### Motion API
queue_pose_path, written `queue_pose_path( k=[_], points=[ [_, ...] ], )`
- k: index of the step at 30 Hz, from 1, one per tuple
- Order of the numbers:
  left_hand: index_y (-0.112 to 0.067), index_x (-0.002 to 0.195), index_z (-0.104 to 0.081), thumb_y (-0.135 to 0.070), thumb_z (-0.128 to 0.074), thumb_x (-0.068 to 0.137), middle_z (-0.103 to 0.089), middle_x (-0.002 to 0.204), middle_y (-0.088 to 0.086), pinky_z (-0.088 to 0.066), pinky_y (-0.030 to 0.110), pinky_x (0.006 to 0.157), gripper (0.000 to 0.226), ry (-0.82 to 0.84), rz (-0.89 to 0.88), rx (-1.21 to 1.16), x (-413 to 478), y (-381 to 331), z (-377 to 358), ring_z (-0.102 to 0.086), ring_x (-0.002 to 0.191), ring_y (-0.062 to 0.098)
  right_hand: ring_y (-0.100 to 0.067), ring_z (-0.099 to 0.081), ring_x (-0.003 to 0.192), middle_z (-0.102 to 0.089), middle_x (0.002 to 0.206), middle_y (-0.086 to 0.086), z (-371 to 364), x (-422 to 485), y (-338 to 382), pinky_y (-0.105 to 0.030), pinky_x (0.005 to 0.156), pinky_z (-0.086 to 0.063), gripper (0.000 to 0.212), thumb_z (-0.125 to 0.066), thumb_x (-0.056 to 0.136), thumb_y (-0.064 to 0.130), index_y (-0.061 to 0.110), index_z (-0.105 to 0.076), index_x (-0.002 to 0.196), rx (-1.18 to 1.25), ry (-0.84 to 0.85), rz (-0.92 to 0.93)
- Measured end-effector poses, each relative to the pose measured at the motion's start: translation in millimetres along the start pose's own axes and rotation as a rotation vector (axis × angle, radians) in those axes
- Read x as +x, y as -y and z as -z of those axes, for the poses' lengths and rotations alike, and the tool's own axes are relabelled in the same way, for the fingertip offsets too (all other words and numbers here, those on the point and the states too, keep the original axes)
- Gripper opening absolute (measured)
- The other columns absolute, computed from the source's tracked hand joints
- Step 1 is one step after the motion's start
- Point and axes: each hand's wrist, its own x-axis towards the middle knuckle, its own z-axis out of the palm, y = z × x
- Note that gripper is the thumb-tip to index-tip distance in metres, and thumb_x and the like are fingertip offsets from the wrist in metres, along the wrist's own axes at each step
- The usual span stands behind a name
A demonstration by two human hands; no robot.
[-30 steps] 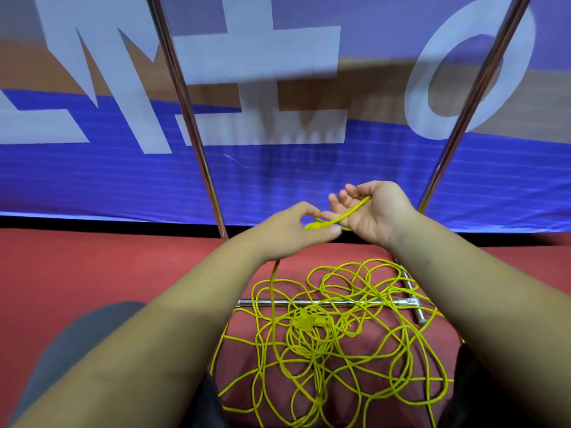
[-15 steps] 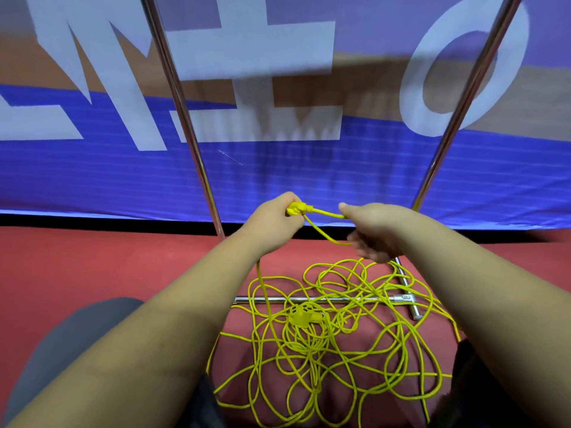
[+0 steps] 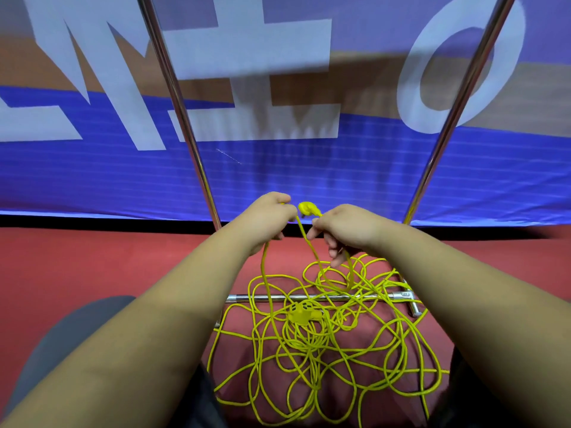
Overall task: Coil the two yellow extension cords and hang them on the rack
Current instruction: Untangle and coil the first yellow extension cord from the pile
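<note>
The yellow cords [image 3: 301, 316] sprawl tangled at six o'clock over the rack [image 3: 241, 298] base bar. Left hand [image 3: 268, 222] and right hand [image 3: 344, 230], each grip clamped on a strand beside the plug [image 3: 307, 208], hold that end clear, probably to start a coil.

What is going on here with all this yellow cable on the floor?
A person is handling a yellow extension cord. The left hand grips the cord, and the right hand holds it just behind the plug, in front of the metal rack. Most of the cord lies in a loose tangle on the red floor, across the rack's base bar.
</note>
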Motion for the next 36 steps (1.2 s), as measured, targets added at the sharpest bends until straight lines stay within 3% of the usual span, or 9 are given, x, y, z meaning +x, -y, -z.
queue_pose_path(
  k=[4, 7, 9, 12, 18, 21, 27, 33, 36],
  points=[
    [-0.003, 0.129, -0.050, 0.001, -0.044, 0.099, -0.069, 0.114, 0.016, -0.060, 0.038, 0.077, 0.031, 0.068, 0.154, -0.576, 0, -5, 4, -0.069, 0.079, 0.020, -0.024, -0.074, 0.071, -0.072, 0.079, -0.010, -2, 3, -3, -0.043, 0.075, -0.066, 0.036, -0.048, 0.109, 0.030, 0.005, -0.074, 0.115, 0.266, -0.038, -0.072],
    [-0.013, 0.135, -0.044, -0.001, -0.051, 0.103, -0.075, 0.118, 0.013, -0.058, 0.039, 0.090, 0.034, 0.078, 0.071, -0.631, 4, -3, 9, -0.076, 0.101, 0.022, -0.031, -0.078, 0.102, -0.080, 0.104, -0.014, -12, 3, -5, -0.049, 0.099, -0.060, 0.035, -0.044, 0.111, 0.029, 0.007, -0.069, 0.121, 0.404, 0.060, -0.056],
    [-0.012, 0.135, -0.049, -0.009, -0.059, 0.103, -0.078, 0.113, 0.003, -0.054, 0.032, 0.080, 0.034, 0.022, 0.015, -0.520, 5, -2, 11, -0.075, 0.099, 0.017, -0.032, -0.073, 0.116, -0.079, 0.115, -0.014, -19, 2, -5, -0.048, 0.109, -0.053, 0.033, -0.043, 0.112, 0.029, 0.011, -0.070, 0.120, 0.426, 0.112, -0.027],
    [-0.017, 0.132, -0.054, -0.022, -0.067, 0.099, -0.080, 0.106, -0.008, -0.044, 0.029, 0.064, 0.037, -0.125, -0.069, -0.283, 8, 1, 15, -0.066, 0.085, 0.015, -0.030, -0.074, 0.115, -0.080, 0.114, -0.011, -26, 3, -4, -0.044, 0.105, -0.052, 0.037, -0.040, 0.114, 0.030, 0.010, -0.071, 0.122, 0.464, 0.173, 0.016],
    [-0.025, 0.125, -0.046, -0.042, -0.064, 0.099, -0.079, 0.093, -0.002, -0.053, 0.032, 0.061, 0.036, -0.221, -0.080, -0.013, 6, 7, 12, -0.069, 0.068, 0.014, -0.025, -0.074, 0.078, -0.069, 0.085, -0.007, -24, 1, -1, -0.051, 0.083, -0.065, 0.029, -0.051, 0.112, 0.028, 0.006, -0.070, 0.113, 0.472, 0.069, 0.115],
    [-0.012, 0.118, -0.046, -0.027, -0.050, 0.105, -0.073, 0.093, 0.011, -0.057, 0.031, 0.051, 0.020, -0.276, 0.053, -0.013, 9, 6, 2, -0.069, 0.062, 0.020, -0.029, -0.076, 0.079, -0.069, 0.088, -0.011, -17, 2, 3, -0.052, 0.079, -0.066, 0.025, -0.056, 0.110, 0.025, 0.004, -0.068, 0.109, 0.583, -0.057, 0.106],
    [-0.010, 0.114, -0.064, 0.004, -0.058, 0.092, -0.073, 0.114, 0.013, -0.054, 0.033, 0.076, 0.026, 0.464, 0.117, 0.190, -3, 42, -23, -0.067, 0.094, 0.019, -0.027, -0.080, 0.074, -0.072, 0.092, -0.015, 5, 7, 10, -0.042, 0.061, -0.066, 0.021, -0.057, 0.110, 0.021, 0.002, -0.063, 0.106, 0.845, -0.261, 0.130],
    [-0.011, 0.124, -0.070, -0.012, -0.062, 0.102, -0.070, 0.108, -0.005, -0.048, 0.026, 0.093, 0.023, 0.631, -0.028, 0.470, 1, 71, -45, -0.064, 0.102, 0.012, -0.026, -0.080, 0.070, -0.072, 0.090, -0.016, 24, 6, 23, -0.037, 0.055, -0.063, 0.020, -0.055, 0.110, 0.016, -0.001, -0.062, 0.102, 1.079, -0.323, 0.150],
    [-0.011, 0.123, -0.071, -0.018, -0.053, 0.108, -0.069, 0.106, -0.004, -0.045, 0.015, 0.078, 0.024, 0.640, -0.069, 0.621, 0, 74, -47, -0.062, 0.090, 0.006, -0.024, -0.079, 0.069, -0.073, 0.087, -0.016, 29, 3, 30, -0.036, 0.055, -0.063, 0.021, -0.055, 0.110, 0.015, -0.003, -0.062, 0.101, 1.126, -0.338, 0.174]
  ],
)
